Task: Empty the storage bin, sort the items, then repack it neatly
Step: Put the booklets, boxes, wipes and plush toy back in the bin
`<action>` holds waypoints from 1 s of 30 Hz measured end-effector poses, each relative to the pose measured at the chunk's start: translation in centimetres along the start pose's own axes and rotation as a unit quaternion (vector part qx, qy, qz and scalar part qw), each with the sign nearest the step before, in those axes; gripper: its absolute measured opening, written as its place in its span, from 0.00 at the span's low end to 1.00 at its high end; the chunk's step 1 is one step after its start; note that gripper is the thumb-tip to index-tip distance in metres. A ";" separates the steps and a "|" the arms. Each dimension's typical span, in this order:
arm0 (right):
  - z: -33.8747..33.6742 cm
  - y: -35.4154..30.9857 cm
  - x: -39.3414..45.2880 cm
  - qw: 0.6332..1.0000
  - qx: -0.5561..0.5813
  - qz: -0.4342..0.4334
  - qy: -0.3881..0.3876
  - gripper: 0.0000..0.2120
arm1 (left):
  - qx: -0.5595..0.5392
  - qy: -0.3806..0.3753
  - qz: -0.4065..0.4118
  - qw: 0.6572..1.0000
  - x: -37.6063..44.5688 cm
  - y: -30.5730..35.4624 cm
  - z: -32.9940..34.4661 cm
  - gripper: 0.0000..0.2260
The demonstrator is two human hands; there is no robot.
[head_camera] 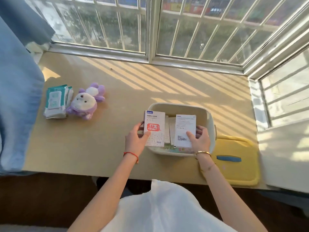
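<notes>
Holding two boxes upright over bin (pixel 209 121); left hand (pixel 136 139) | right hand (pixel 199 138)

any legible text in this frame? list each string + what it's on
"KOVOL": blue logo, top left of the white box with red stamp in the left hand.
"机": large character in that box's red stamp; the rest is too small.
White box with barcode in the right hand: print and barcode digits too small.
Wet wipes pack: label blurred.
Signs outside the window: blurred.
</notes>
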State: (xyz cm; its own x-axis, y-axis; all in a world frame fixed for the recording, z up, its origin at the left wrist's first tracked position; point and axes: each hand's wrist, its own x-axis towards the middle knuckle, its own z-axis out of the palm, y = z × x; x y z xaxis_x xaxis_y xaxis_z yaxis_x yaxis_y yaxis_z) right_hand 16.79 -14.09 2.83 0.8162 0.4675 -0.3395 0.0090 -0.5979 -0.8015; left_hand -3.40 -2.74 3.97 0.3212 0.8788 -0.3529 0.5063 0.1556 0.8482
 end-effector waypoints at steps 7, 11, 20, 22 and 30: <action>1.3 3.0 6.8 0.998 -0.036 0.023 -0.042 0.23 | 0.045 0.011 -0.039 0.998 4.3 -1.6 7.7 0.20; 3.9 5.0 9.0 0.997 -0.042 0.028 -0.058 0.22 | 0.091 0.014 -0.066 0.994 6.9 -3.9 10.7 0.21; 8.0 9.6 12.6 0.989 -0.109 0.016 -0.097 0.23 | 0.137 0.048 -0.109 0.983 11.1 -7.9 14.9 0.20; 8.2 10.1 12.9 0.985 -0.136 0.008 -0.111 0.24 | 0.142 0.034 -0.105 0.984 11.5 -8.5 15.0 0.20; 6.3 8.8 12.3 0.961 -0.240 -0.089 -0.108 0.25 | 0.217 0.012 -0.043 0.975 9.7 -6.2 13.4 0.25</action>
State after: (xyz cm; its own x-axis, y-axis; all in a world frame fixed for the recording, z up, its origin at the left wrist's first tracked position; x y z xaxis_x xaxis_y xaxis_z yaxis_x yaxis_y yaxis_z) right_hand 23.30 -9.46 -11.52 0.6388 0.6830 -0.3542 0.4450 -0.7035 -0.5541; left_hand 7.34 -1.24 -10.01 0.2467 0.8820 -0.4016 0.8228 0.0283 0.5676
